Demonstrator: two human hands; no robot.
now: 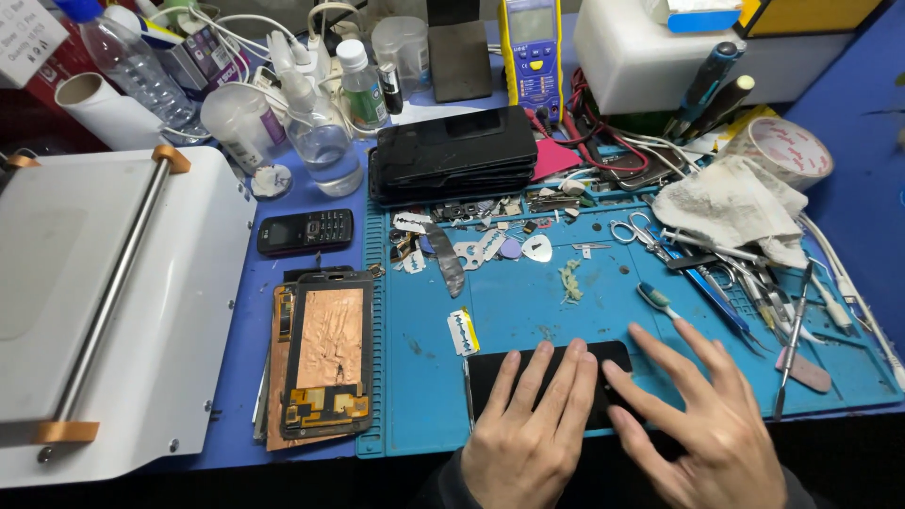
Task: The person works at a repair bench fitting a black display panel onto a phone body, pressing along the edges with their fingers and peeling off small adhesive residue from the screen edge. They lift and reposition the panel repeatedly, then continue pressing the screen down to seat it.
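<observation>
Phone (617,356) — under left hand (528,434), right hand (702,424)

Black phone (603,356) — mostly under hands (622,424)

You're sitting at a phone repair bench in a small electronics workshop. The blue work mat (528,311) with its parts tray of small screws and metal scraps says it, as do the stack of black phone screens (452,151), the opened phone frame with copper backing (325,358), the tweezers and prying tools (754,283) on your right, the yellow multimeter (533,52), the white laminating machine (104,302) on your left and the solvent bottles (320,132) behind
</observation>
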